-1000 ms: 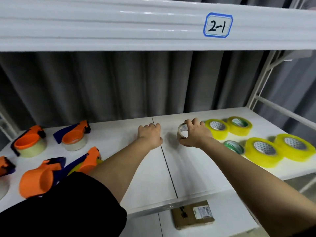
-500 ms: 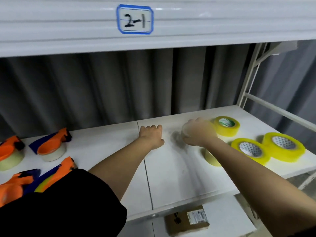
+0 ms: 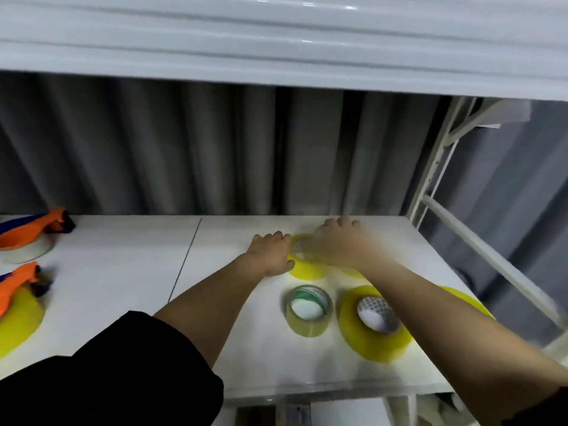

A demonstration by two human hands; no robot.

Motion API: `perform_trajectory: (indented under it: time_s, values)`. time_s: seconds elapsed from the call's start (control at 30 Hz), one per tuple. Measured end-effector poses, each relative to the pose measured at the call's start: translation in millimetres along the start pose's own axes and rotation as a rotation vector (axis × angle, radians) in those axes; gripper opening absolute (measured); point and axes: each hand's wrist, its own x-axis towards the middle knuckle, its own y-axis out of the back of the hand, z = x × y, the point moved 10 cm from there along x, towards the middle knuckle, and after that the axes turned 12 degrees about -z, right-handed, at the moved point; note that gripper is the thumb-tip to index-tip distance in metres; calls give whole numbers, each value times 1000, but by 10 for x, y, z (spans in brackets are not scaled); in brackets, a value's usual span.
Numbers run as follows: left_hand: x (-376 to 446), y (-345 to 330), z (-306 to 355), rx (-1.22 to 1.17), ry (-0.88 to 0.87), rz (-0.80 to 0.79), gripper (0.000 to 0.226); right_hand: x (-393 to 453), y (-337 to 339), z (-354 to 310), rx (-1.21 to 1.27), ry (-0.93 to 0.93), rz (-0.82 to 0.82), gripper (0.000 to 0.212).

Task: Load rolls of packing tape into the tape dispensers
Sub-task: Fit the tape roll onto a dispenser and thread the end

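White shelf point(image 3: 123, 272), yellow tape rolls point(image 3: 372, 327), orange dispensers point(image 3: 27, 235) holding tape, both hands point(image 3: 270, 253) resting

Both arms reach forward; left hand point(image 3: 270, 253) rests palm-down, right hand point(image 3: 336, 244) blurred, fingers curled.

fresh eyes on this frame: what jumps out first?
The bright yellow tape rolls lying flat on the right half of the white shelf, beside a smaller clear roll with a green core. Both bare hands reach to the far yellow roll: the left hand at its left edge, the blurred right hand over it. At far left sit orange tape dispensers.
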Motion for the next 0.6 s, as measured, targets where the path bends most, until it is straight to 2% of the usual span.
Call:
perform_trajectory:
  time_s: [0.27,0.6]
  values:
    - [316,-41,306,31,1,-77,57,184,15,423,39,1,-2,83]
    - [608,-220,660,101,-35,-200,56,374,75,647,20,-18,2,82]
